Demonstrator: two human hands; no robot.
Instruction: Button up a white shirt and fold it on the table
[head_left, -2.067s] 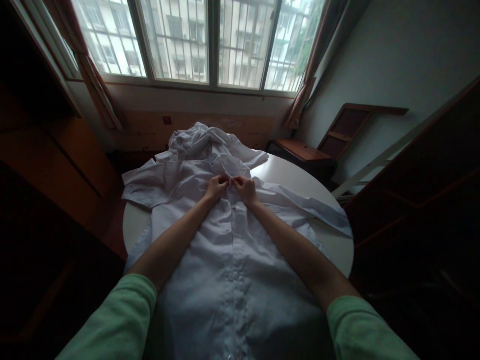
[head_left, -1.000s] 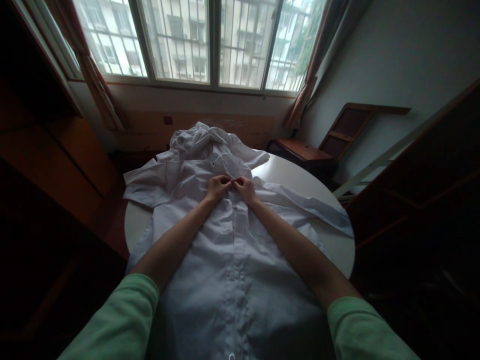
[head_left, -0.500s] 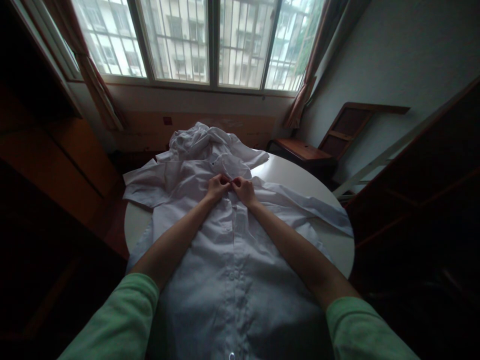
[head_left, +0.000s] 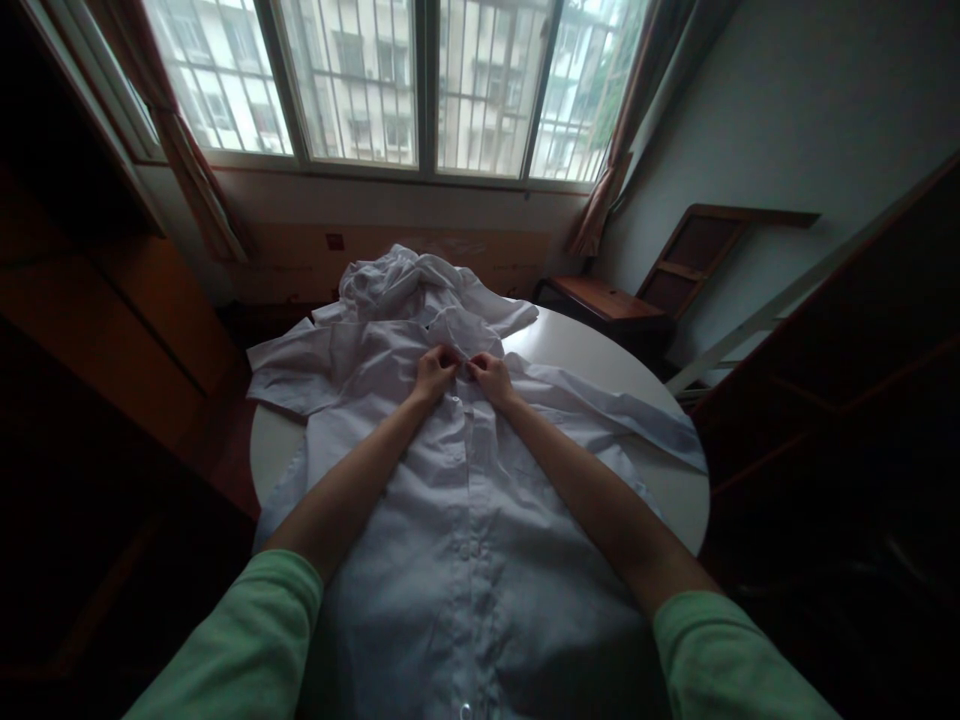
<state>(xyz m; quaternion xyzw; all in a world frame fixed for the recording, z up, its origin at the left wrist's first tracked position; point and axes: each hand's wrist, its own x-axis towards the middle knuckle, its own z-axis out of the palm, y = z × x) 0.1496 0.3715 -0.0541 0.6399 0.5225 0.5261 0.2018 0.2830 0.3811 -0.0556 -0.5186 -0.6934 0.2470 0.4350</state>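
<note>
A white button-up shirt [head_left: 465,540] lies flat, front up, on a round white table [head_left: 675,505], its collar toward the window. My left hand [head_left: 433,373] and my right hand [head_left: 491,377] meet at the top of the button placket just below the collar. Both pinch the shirt fabric there, fingertips almost touching. The buttons further down the placket look fastened. One sleeve [head_left: 289,365] spreads to the left, the other [head_left: 622,410] runs out to the right. My green sleeves fill the bottom corners.
A crumpled heap of white cloth [head_left: 397,280] sits beyond the collar at the table's far edge. Dark wooden furniture [head_left: 112,330] stands at left. A low wooden stand [head_left: 607,300] and a leaning frame [head_left: 705,250] stand at right, under a barred window [head_left: 390,80].
Both hands stay at the shirt's upper placket with only small finger movements. The shirt and the cloth heap have not shifted.
</note>
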